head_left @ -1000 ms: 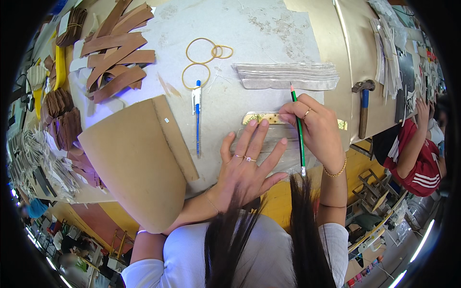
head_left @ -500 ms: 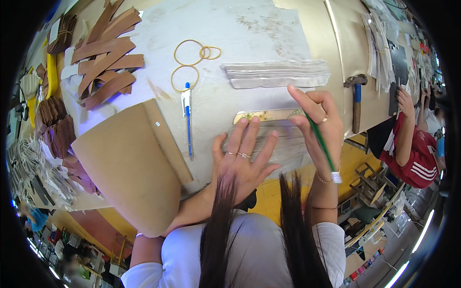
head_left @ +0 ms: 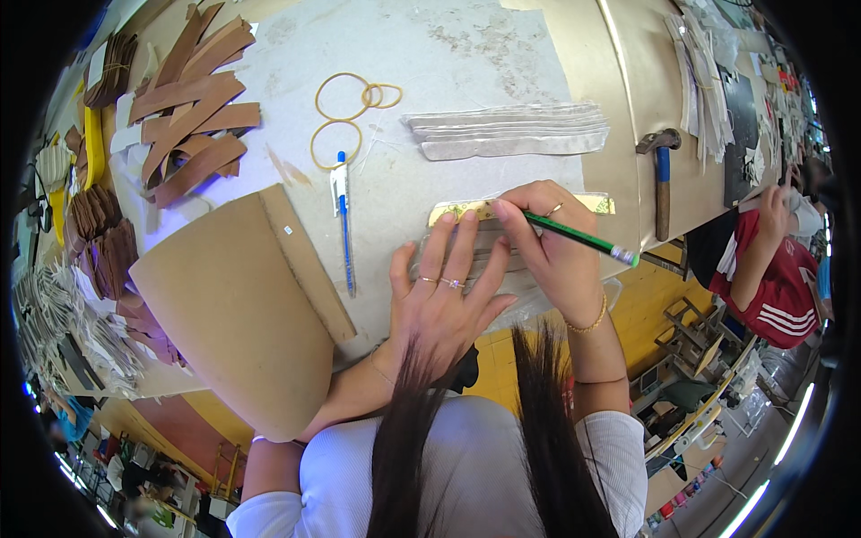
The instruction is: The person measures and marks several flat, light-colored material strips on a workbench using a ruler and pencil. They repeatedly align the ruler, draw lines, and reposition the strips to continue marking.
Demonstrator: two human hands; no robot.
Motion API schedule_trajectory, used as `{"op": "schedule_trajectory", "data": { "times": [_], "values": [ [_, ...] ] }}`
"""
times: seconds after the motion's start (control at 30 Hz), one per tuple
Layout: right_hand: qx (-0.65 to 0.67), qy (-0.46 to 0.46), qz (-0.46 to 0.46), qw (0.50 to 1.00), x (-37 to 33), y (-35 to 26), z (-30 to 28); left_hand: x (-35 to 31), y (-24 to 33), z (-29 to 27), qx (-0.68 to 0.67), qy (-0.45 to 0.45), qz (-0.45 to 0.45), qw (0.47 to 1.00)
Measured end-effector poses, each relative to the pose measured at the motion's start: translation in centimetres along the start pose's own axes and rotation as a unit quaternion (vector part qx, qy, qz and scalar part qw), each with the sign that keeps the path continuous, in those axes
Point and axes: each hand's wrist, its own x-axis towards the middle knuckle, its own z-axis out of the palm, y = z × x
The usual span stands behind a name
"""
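My left hand (head_left: 439, 291) lies with its fingers spread, index and middle fingertips resting on a narrow pale-yellow strip with green marks (head_left: 594, 203). Pinched in my right hand (head_left: 558, 249) is a green pencil (head_left: 578, 235), tilted so its eraser end points right and toward me. Its tip is hidden behind my fingers at the strip. Grey pieces of material (head_left: 489, 242) lie under my left hand, partly covered by it. Beyond the yellow strip is a row of overlapping light-grey strips (head_left: 511, 131).
A blue-and-white pen (head_left: 347, 233) and several rubber bands (head_left: 337, 145) lie left of my hands. Nearer is a large curved brown panel (head_left: 238, 296). Brown strips (head_left: 193, 117) are heaped at far left. A blue-handled hammer (head_left: 662, 188) lies right. Another person in red (head_left: 778, 287) works beyond.
My right hand has come down and left onto the yellow strip, and the pencil has swung from steep to a flatter slant. My left hand stays on the strip.
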Motion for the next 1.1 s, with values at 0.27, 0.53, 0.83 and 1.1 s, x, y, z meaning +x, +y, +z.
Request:
{"op": "schedule_trajectory", "data": {
  "times": [0.27,0.53,0.83,1.1],
  "values": [
    [0.085,0.015,0.078,0.993,-0.7,-0.1,-0.3,0.2,-0.1,-0.3,0.001,-0.003,0.004,1.0],
    [-0.183,-0.007,-0.024,0.983,-1.0,1.5,-0.9,-0.2,-1.0,-1.0,-0.13,0.046,0.005,0.99],
    [-0.164,0.011,-0.097,0.982,-2.0,2.6,-0.3,0.8,-2.7,-1.6,-0.195,0.076,-0.008,0.978],
    [-0.172,0.022,-0.151,0.973,-2.5,3.3,-0.1,1.2,-2.8,-1.6,-0.146,0.047,-0.013,0.988]
  ]
}}
